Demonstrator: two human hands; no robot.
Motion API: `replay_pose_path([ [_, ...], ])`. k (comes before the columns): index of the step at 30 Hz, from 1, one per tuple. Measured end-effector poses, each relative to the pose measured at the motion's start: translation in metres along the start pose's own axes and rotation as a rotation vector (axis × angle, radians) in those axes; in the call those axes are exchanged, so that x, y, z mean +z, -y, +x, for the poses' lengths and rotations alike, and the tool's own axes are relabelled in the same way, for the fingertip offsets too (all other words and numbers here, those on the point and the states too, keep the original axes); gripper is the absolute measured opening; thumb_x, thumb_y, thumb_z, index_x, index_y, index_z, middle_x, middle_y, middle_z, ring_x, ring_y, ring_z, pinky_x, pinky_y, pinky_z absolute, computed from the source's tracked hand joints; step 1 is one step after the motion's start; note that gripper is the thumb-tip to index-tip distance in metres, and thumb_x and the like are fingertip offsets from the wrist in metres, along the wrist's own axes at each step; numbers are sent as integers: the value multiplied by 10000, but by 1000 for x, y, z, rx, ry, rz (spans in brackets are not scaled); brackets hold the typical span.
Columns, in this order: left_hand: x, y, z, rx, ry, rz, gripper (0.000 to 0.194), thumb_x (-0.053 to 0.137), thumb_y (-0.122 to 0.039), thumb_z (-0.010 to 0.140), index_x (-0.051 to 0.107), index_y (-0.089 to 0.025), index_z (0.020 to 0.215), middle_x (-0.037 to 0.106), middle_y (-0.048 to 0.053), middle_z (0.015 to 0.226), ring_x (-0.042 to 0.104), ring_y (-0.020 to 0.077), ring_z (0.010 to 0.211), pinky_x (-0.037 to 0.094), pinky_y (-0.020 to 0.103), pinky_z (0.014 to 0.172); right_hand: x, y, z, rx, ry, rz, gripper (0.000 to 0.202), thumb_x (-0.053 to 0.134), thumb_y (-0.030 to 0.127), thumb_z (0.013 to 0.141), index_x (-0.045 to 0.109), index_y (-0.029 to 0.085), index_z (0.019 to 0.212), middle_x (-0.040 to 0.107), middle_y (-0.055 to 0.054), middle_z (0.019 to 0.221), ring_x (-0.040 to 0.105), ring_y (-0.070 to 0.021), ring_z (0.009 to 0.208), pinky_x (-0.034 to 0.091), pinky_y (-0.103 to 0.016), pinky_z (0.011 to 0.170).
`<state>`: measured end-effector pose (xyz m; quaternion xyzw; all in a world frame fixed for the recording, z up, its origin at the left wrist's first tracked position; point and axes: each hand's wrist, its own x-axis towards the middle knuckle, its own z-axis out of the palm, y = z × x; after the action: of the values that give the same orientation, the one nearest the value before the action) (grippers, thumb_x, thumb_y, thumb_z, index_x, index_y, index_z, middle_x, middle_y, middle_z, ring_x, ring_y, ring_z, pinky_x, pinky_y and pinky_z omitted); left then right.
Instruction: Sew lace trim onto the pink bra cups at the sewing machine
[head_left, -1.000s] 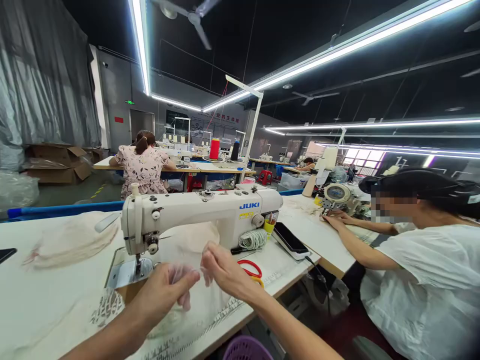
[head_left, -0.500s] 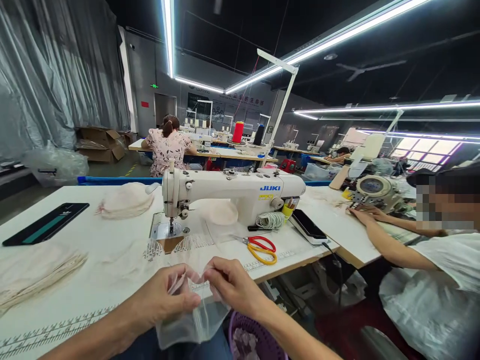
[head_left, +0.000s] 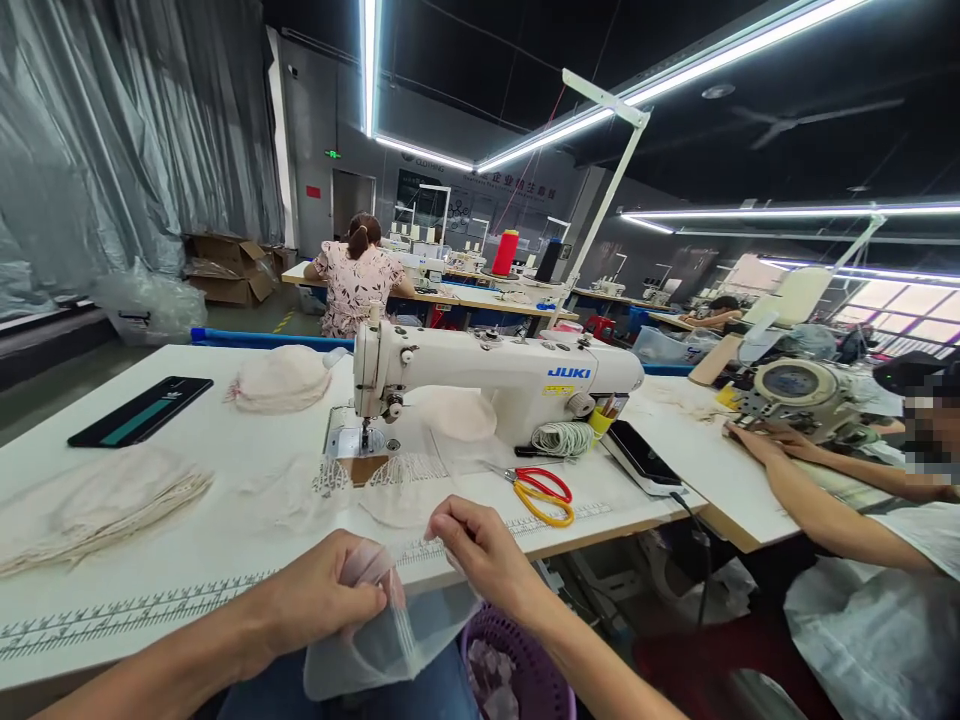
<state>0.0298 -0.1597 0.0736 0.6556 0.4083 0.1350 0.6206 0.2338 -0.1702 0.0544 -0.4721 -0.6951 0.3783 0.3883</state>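
My left hand (head_left: pixel 337 590) is closed on a piece of sheer white fabric (head_left: pixel 375 650), which hangs below the table's front edge over my lap. A denser whitish strip runs down it. My right hand (head_left: pixel 484 550) is in a pinch just to the right, above the fabric's far side; whatever its fingertips hold, if anything, is too small to make out. Beyond my hands, a lace-edged pale piece (head_left: pixel 405 490) lies in front of the white sewing machine (head_left: pixel 495 370). Scissors with red and yellow handles (head_left: pixel 544 495) rest to the right.
Stacked pale fabric pieces (head_left: pixel 112 500) and a dark flat case (head_left: pixel 142 410) lie at left. A phone (head_left: pixel 645 455) and coiled cord (head_left: pixel 562 438) sit by the machine. Below is a purple basket (head_left: pixel 551 665). At right, a co-worker's hands (head_left: pixel 772 445) work at another machine (head_left: pixel 795 385).
My right hand has come away from my left, moving slightly up and right. My left hand keeps its hold on the sheer fabric. The whole view has shifted a little.
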Motion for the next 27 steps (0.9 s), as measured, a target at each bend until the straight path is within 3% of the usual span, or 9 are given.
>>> replay_pose_path([
  [10, -17, 0, -11, 1, -22, -36, 129, 593, -248, 628, 642, -130, 650, 373, -80, 474, 299, 86, 494, 208, 210, 468, 12, 7, 19, 38, 118, 96, 425, 447, 545, 892, 550, 151, 769, 270, 85, 485, 240, -75, 458, 185, -215, 442],
  [13, -27, 10, -18, -14, -62, -48, 113, 590, -254, 637, 619, -147, 656, 356, -84, 473, 293, 89, 485, 211, 215, 454, 16, 12, 23, 84, 255, 174, 447, 527, 592, 830, 546, 148, 784, 348, 72, 528, 286, -67, 483, 218, -199, 448],
  [17, -59, 23, -22, 34, -94, -29, 172, 625, -320, 655, 559, -162, 643, 377, -74, 514, 316, 95, 511, 216, 215, 461, 20, 20, 40, 149, 475, 143, 405, 724, 511, 690, 578, 134, 728, 424, 59, 553, 329, -59, 512, 225, -180, 443],
  [20, -95, 15, -21, 62, -137, 69, 292, 668, -428, 650, 541, -166, 621, 382, -70, 507, 342, 105, 512, 244, 215, 466, 22, 31, 65, 169, 425, 138, 383, 687, 500, 731, 547, 145, 700, 456, 58, 554, 347, -43, 439, 226, -169, 389],
  [23, -123, -3, -21, 36, -157, 78, 249, 662, -388, 664, 571, -159, 627, 406, -62, 523, 344, 102, 527, 257, 211, 488, 24, 40, 92, 181, 397, 247, 409, 639, 546, 761, 504, 161, 733, 540, 41, 583, 393, -40, 378, 266, -163, 354],
  [27, -130, -9, -24, -39, -128, 42, 162, 622, -252, 638, 693, -147, 739, 417, -59, 504, 343, 101, 503, 247, 218, 485, 27, 35, 109, 170, 391, 313, 402, 627, 531, 790, 480, 163, 722, 511, 60, 488, 380, -37, 352, 254, -154, 355],
])
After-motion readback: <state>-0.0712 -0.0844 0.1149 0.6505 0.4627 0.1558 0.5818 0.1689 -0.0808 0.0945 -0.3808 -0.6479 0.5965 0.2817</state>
